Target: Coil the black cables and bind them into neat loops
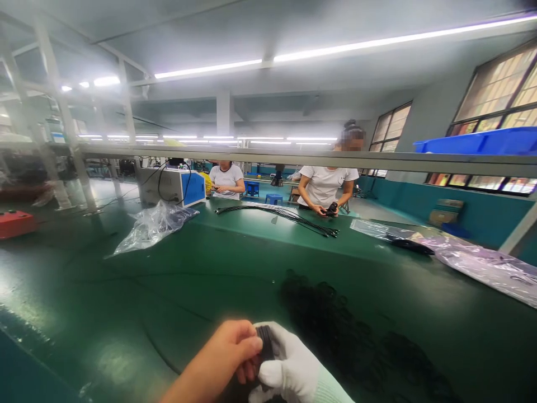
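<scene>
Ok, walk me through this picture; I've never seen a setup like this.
There is no robot here: one camera, worn on a person's head, looks forward and down at their own hands. The left hand is bare; the right hand wears a white glove. Together they hold a ribbed black item; its exact kind isn't clear. On the green table lie a blurry dark heap, a clear plastic bag, black cables and, at the right, plastic sheeting. Across it, another person holds a black object.
</scene>
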